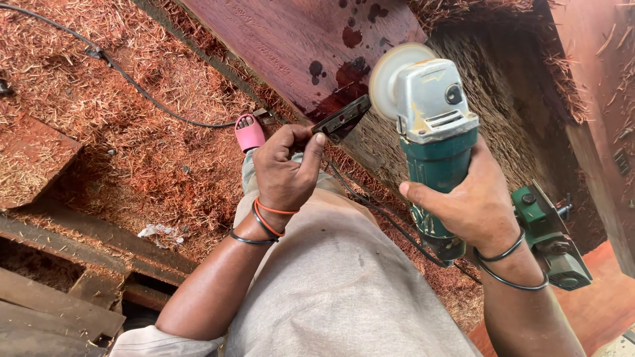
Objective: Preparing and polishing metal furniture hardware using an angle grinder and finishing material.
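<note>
green angle grinder [433, 142] held upright, pale disc [391, 74] near the red plank [291, 39] | right hand [477, 205] clenched round its body | left hand [286, 168] pinching a flat black tool [342, 119] just beside the disc | pink sandal [249, 133], black cable [132, 86], reddish shavings [132, 152] underfoot

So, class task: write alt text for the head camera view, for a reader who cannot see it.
Seen from above, a person's right hand grips a green and grey angle grinder with a pale round disc, while the left hand holds a flat dark metal tool beside it. Below lie a reddish wooden plank with dark wet stains and a floor of red sawdust.
</note>
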